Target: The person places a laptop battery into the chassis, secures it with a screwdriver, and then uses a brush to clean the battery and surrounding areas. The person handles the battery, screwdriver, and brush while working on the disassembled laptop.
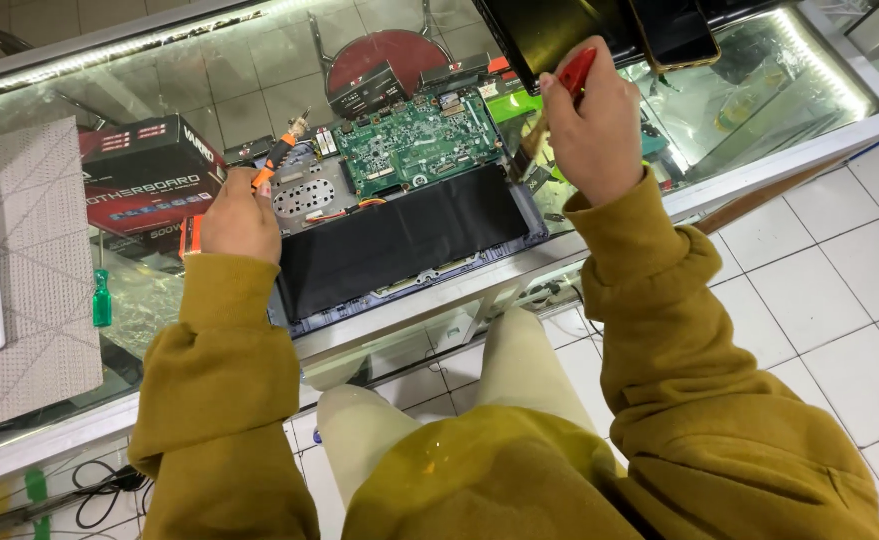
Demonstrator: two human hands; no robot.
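The glass-topped display counter [809,150] carries an opened laptop base [399,215], its long black battery [399,240] nearest me and its green circuit board [414,140] beyond. My right hand [594,125] has its fingers closed around a red-handled tool [576,72] at the laptop's right edge. My left hand [241,215] grips an orange-handled screwdriver [277,155], tip raised over the left side.
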